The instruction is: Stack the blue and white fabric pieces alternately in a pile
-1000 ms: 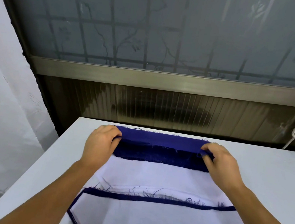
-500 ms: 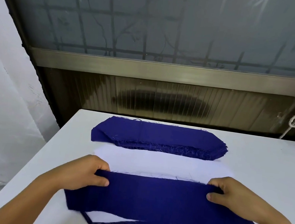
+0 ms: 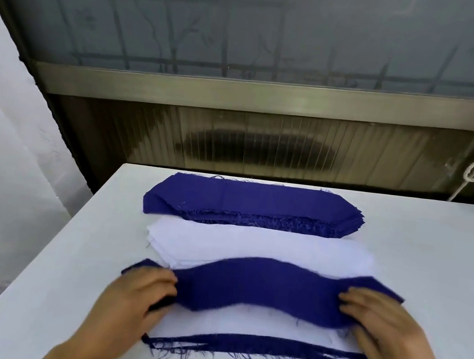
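Between the two hands, a blue piece (image 3: 259, 288) is stretched left-to-right, long axis across the desk (image 3: 427, 260), parallel to its near edge. Left hand (image 3: 140, 295) grips the piece's left end, fingers curled over it, pointed tip sticking out past the knuckles to the left. Middle of the piece is wavy and blurred, looks lifted off the surface rather than laid flat; can't tell how high. Right hand (image 3: 373, 321) lies on the right end, fingers on top of the cloth; whether the thumb pinches underneath is hidden. Both hands equally near, one per end. Target pile (image 3: 257, 350) sits directly under and just near of the held piece: white top layer, frayed blue edge poking out along the near side, same left-right axis. So the placement hinges on dropping the piece straight down and slightly nearer, ends lined up. Farther out: white stack (image 3: 260, 250), then blue stack (image 3: 253, 203) at the far edge, both long-axis left-right.
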